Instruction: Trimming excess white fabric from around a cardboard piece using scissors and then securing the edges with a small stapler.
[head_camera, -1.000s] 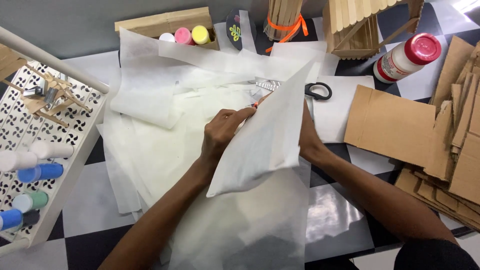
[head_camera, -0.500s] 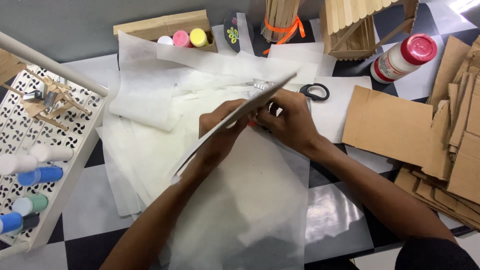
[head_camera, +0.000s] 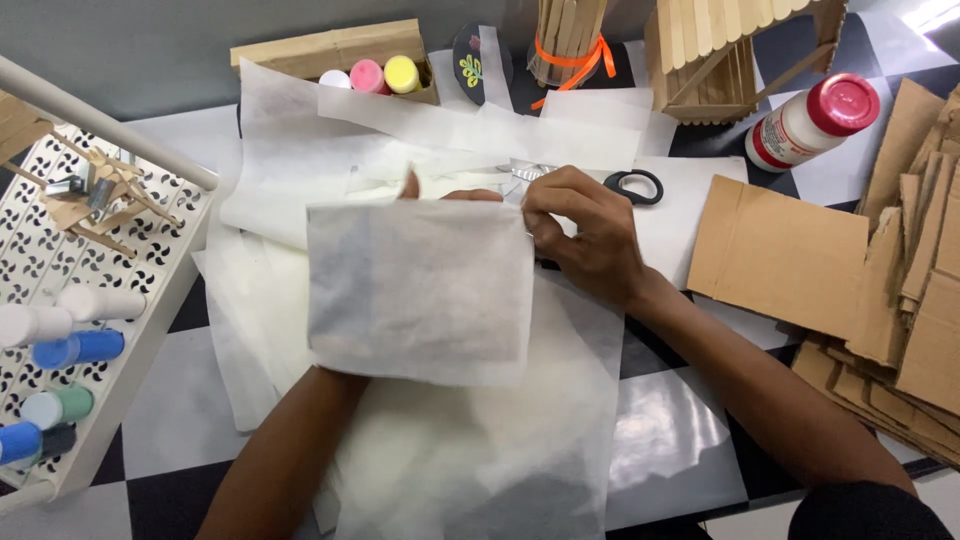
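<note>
Bright, even light fills the scene from above, with a white hot spot burning out the top right corner. Glare streaks the glossy checkered tabletop (head_camera: 670, 440) below the right forearm. Shadows are soft and short; a grey shade shows through the held white sheet (head_camera: 420, 290). Focus is fairly sharp at centre, slightly softer toward the edges, with mild wide-angle bending.

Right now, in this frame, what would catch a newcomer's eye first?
A white sheet held flat toward the camera fills the centre: the left hand is mostly hidden behind it, and the right hand pinches its right edge. More white paper lies spread beneath. At right sits a cardboard pile, with a red-capped bottle above it.
</note>
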